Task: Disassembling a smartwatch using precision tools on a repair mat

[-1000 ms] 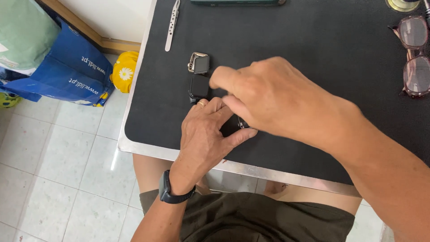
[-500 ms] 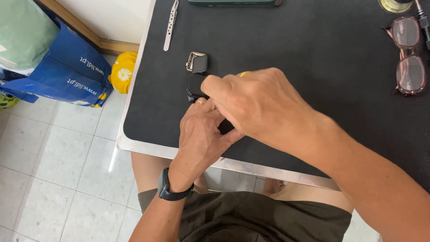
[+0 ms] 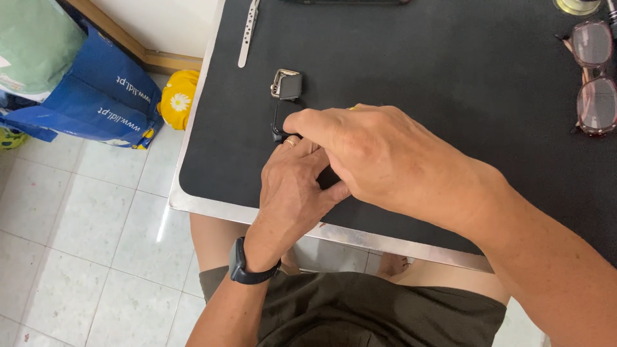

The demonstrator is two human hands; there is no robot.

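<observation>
A small black case (image 3: 277, 123) lies on the black mat (image 3: 418, 71), mostly hidden under both hands. The left hand (image 3: 292, 186) is curled around its near end, a ring showing on one finger, and the right hand (image 3: 379, 157) arches over the top, fingertips pinching the case's edge. Just beyond the case sits a dark pouch with a metal clasp (image 3: 286, 84). Farther beyond lies a silver strap (image 3: 248, 32) (pale, slim). Well right of the case rest the eyeglasses (image 3: 592, 77).
</observation>
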